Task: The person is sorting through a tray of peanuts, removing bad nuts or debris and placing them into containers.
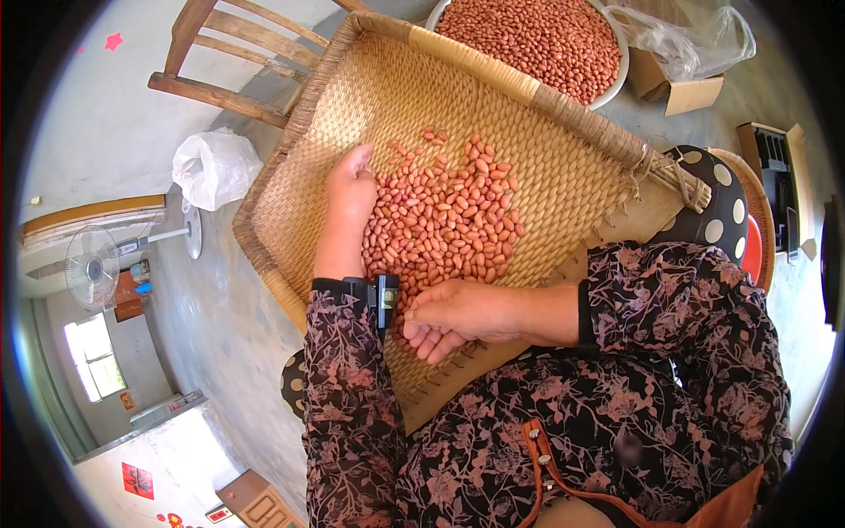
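Shelled red-skinned peanuts point(449, 220) lie heaped mid-basket in a woven winnowing basket point(370, 84), trailing toward its near edge. The person's left hand point(352, 187) is at the heap's left side, fingers mostly hidden; the right hand point(462, 314) curls loosely by the near edge. Whether either grasps peanuts cannot be told.

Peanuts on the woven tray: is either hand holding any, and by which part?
Cannot tell: the left hand is beside the peanuts, the right hand curled, both palms hidden.
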A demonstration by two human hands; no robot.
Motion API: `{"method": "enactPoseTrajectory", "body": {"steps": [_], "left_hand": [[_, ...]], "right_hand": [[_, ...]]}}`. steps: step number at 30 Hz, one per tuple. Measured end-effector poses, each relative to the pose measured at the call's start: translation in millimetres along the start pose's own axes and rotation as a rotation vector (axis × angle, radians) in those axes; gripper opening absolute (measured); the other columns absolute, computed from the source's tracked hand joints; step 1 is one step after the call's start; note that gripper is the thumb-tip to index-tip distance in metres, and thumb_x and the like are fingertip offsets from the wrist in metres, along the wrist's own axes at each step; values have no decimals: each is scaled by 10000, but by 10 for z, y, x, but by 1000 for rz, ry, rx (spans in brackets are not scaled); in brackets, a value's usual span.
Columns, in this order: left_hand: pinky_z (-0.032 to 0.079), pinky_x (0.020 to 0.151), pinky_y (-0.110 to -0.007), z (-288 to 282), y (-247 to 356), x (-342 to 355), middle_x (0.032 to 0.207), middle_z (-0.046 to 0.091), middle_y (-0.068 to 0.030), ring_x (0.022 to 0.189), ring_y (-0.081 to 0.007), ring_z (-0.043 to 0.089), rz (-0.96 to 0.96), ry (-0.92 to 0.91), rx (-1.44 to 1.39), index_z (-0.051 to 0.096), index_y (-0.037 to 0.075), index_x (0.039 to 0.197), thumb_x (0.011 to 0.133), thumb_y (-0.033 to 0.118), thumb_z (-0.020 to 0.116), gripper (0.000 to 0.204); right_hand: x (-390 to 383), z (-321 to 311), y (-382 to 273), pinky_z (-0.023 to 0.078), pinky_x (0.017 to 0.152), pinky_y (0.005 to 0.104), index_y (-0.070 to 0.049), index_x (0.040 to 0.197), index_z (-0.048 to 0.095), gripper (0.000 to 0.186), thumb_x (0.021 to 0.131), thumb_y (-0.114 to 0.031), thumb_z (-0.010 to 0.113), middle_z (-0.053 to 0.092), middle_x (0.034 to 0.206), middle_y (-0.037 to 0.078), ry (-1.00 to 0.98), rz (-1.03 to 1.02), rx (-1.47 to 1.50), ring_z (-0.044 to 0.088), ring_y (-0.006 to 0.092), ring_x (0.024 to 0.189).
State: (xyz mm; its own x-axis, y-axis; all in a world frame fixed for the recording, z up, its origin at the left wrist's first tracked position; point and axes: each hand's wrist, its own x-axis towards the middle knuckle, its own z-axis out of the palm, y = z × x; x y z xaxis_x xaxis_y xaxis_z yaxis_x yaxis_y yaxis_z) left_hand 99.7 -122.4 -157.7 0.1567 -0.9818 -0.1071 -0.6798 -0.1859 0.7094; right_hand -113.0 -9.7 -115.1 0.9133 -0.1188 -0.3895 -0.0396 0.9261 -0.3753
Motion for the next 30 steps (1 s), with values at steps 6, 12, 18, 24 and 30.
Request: {"method": "enactPoseTrajectory", "body": {"steps": [6, 12, 18, 24, 30], "left_hand": [[429, 961, -312, 97, 223, 91, 1213, 605, -158, 1117, -222, 569, 76, -183, 78, 557, -18, 1248, 852, -62, 438, 416], [433, 944, -286, 84, 456, 162, 1179, 622, -143, 1040, -193, 587, 15, -227, -152, 576, 1, 1226, 879, -23, 441, 374], [382, 1015, -298, 355, 551, 78, 1259, 576, -151, 1178, -222, 530, 239, -253, 18, 558, -2, 1240, 870, -26, 441, 389], [361, 1030, -307, 229, 685, -263, 1271, 569, -144, 1191, -238, 520, 435, -369, 29, 561, -17, 1226, 862, -40, 460, 379], [397, 968, -265, -216, 406, -499, 1184, 617, -82, 1096, -139, 544, 117, -223, -193, 598, 18, 1209, 879, -44, 451, 366]], "right_hand": [[-15, -23, -23, 579, 731, 331, 54, 946, 577, 292, 941, -231, 512, 581, 903, 137, -4, -24, 12, 624, 233, 805], [-13, -10, -3, 577, 741, 333, 55, 951, 578, 287, 939, -224, 513, 583, 911, 141, -2, -7, 10, 623, 237, 818], [-23, -3, -17, 562, 799, 339, 39, 1002, 580, 293, 961, -242, 509, 597, 962, 132, -23, -1, 4, 630, 223, 871], [-25, -2, -2, 562, 802, 346, 34, 994, 570, 286, 965, -244, 506, 599, 959, 130, -32, 6, 3, 631, 227, 872], [-42, 16, 7, 563, 802, 349, 28, 990, 570, 255, 960, -213, 491, 597, 951, 128, -18, 26, -14, 630, 227, 862]]}}
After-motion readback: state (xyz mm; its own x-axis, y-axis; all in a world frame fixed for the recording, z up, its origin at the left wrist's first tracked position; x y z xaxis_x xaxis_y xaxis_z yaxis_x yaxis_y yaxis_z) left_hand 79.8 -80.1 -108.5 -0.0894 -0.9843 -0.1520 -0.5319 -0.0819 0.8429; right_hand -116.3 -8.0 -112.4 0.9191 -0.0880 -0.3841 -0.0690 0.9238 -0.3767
